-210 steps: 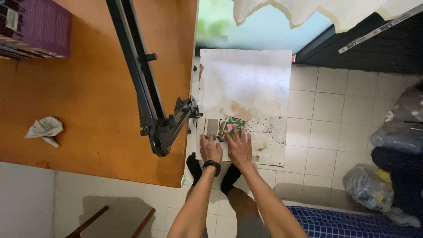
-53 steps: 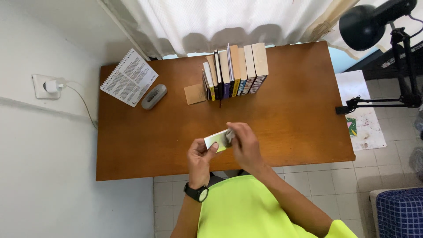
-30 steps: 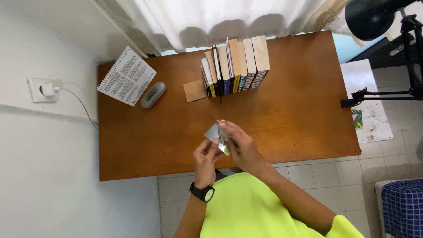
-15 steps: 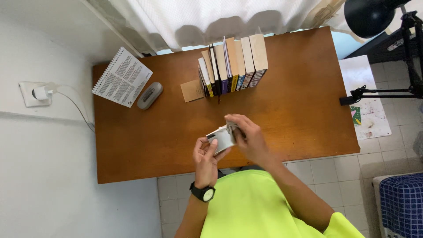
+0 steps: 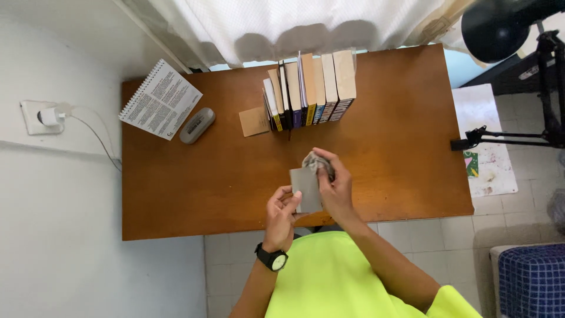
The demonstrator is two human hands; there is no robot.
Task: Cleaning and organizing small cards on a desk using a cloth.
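Grey and flat, a small book [image 5: 306,189] was clamped in the left hand [image 5: 281,218], now turned plain face up above the desk [image 5: 194,176] edge; a crumpled cloth [image 5: 315,162], pinched in the right hand [image 5: 335,191], had been shifted to its upper edge.

- Both hands are working over the desk's [image 5: 176,194] near edge: the left hand [image 5: 281,218] is gripping a grey book [image 5: 305,189], the right hand [image 5: 334,188] is pressing a cloth [image 5: 316,160] to its top.
- Open wood is lying all around them, widest to the left and right.
- A row of books [image 5: 309,91] is standing at the far edge, blocking a straight reach to the curtain [image 5: 294,20].
- A brown card [image 5: 253,121] is lying just beside the row.
- A notebook [image 5: 160,99] and a grey case [image 5: 197,125] are occupying the far-left corner.
- A lamp arm [image 5: 506,138] is clamping the right edge, well apart from the hands.
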